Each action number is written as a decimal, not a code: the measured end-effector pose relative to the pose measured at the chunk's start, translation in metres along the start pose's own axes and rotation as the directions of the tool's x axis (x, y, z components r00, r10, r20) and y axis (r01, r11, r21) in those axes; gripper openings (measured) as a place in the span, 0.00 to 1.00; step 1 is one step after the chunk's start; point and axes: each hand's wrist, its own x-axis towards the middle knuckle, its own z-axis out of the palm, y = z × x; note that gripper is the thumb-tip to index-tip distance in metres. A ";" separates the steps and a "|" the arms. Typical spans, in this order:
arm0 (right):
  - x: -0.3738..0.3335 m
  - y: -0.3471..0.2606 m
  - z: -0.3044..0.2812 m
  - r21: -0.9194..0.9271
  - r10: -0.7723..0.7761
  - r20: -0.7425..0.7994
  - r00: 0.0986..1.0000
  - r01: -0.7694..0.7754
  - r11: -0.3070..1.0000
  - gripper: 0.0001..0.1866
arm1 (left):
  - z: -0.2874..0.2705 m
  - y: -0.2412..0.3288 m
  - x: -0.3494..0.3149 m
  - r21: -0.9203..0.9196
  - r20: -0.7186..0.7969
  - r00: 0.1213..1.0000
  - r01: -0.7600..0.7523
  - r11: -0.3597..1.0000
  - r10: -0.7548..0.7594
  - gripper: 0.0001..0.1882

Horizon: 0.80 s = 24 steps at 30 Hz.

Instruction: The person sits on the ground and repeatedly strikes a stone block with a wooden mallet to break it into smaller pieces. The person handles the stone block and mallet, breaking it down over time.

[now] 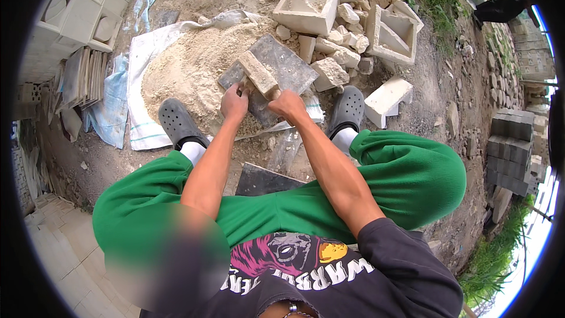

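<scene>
Dark shirt [306, 271] foremost, the right hand [288, 106] has its grip on a dusty block [258, 72] over a slab [291, 69], but what the left hand [235, 105] grasps I can't tell.

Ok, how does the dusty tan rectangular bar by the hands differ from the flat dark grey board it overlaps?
Colour: the dusty tan rectangular bar is pale, while the flat dark grey board is much darker. Shape: the bar is long and narrow; the board is broad. Thickness: the bar looks chunky, whereas the board looks thin. Both have straight edges.
</scene>
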 end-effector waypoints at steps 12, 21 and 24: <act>0.001 -0.020 -0.010 0.134 -0.220 -0.082 0.972 0.229 0.964 0.21 | 0.010 -0.017 0.009 -0.114 -0.028 0.998 -0.063 0.991 0.061 0.18; -0.001 -0.031 -0.022 0.109 -0.211 -0.110 0.971 0.222 0.969 0.19 | 0.006 -0.019 0.010 -0.271 -0.060 0.998 0.017 0.963 -0.035 0.16; -0.002 -0.045 -0.025 0.087 -0.294 -0.158 0.943 0.310 0.947 0.18 | 0.009 -0.022 0.013 -0.287 -0.085 0.996 -0.015 0.958 -0.010 0.13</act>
